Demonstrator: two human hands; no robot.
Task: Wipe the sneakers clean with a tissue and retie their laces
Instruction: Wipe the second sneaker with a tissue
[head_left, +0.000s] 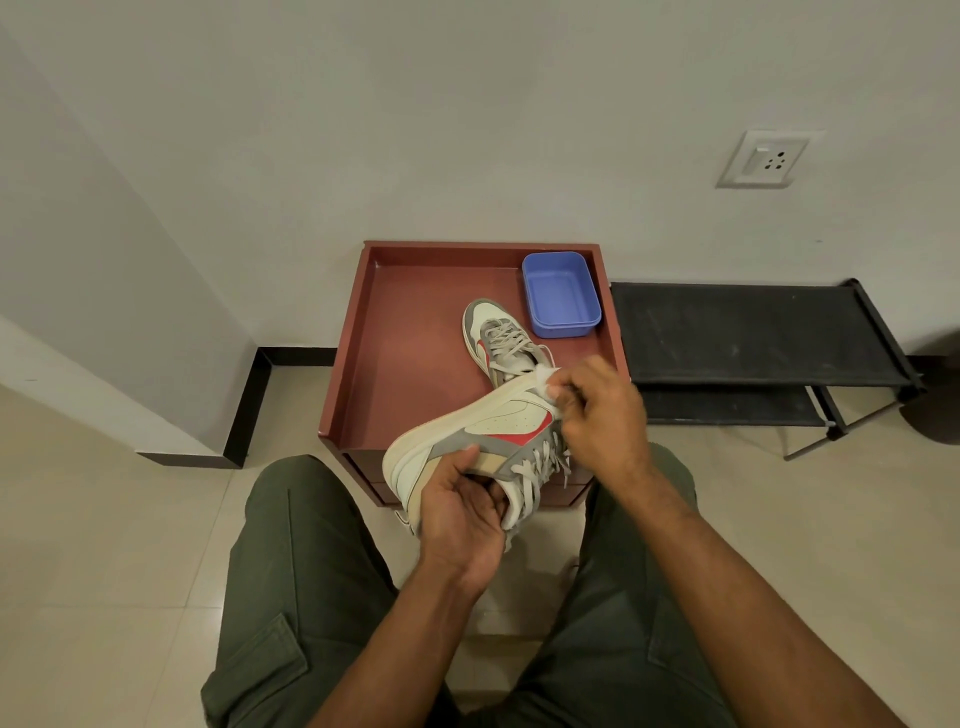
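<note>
Item 1: held sneaker (467, 436). Cream, grey and red, lifted off the red-brown tray-topped surface (410, 364) and hanging over that surface's near edge, tipped on its side with the sole toward the far left. Judged light for its bulk; the sole unit should be stiff, the upper padded and yielding, so it should bear a firm squeeze without harm.

Grip, left hand (465, 512): fingers and thumb curled round the heel and collar, thumb lying across the grey side panel. The heel looks the sound place to hold (stiffest part, and clear of the toe being wiped).

Item 2: tissue (550, 382). A small white wad at the toe end of the held sneaker, pinched in the curled fingers of the right hand (602, 410) and pressed to the rim of the sole. Thin and soft; likely to tear or shred under hard rubbing, so light strokes with the wad kept bunched seem wise.

Item 3: laces (540, 467). Flat, pale and limp, dangling loose from the held sneaker just beside the right wrist. They may snag the fingers; retying is not yet begun.

Item 4: second sneaker (501, 343). Upright on the surface, just beyond the held sneaker, toe pointing away, its laces threaded (whether knotted, cannot tell).

Item 5: blue tub (561, 293). In the surface's far right corner, near the second sneaker's toe.
</note>
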